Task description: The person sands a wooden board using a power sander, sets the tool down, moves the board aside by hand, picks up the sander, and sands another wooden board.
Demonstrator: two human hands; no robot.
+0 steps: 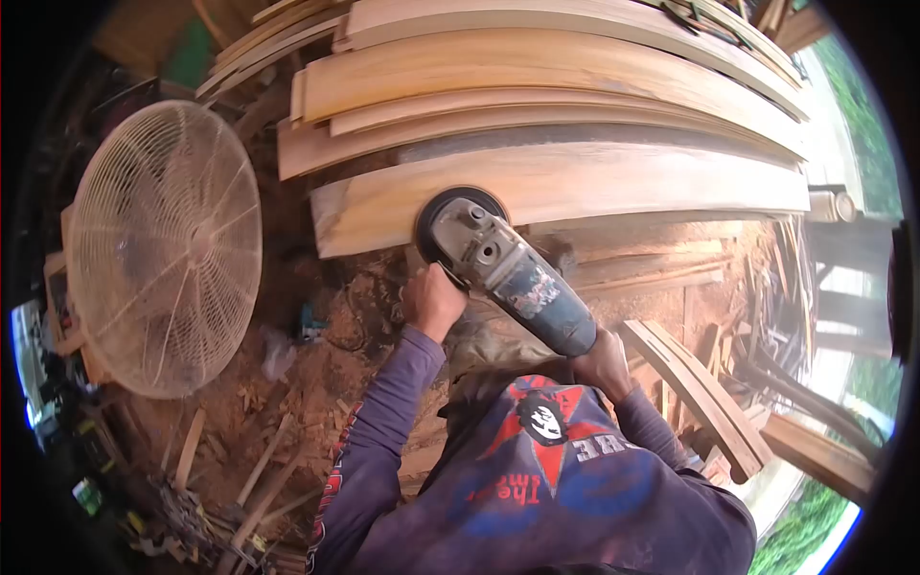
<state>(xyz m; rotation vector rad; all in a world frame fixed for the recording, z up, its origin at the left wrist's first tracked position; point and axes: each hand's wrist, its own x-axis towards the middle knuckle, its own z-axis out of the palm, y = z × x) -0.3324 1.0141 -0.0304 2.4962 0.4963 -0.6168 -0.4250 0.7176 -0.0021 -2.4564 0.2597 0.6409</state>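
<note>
In my head view, the sander point(532, 283) slants, its long axis running from the disc point(491, 199), upper left over the nearest plank point(613, 177), to its lower-right rear. My left hand point(434, 301) curls closed beside its head; my right hand point(604, 362) clasps the rear, fingers mostly hidden.

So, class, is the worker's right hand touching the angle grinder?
Touching: the head view shows the right hand gripping the rear end of the angle grinder, with no gap between them.
</note>
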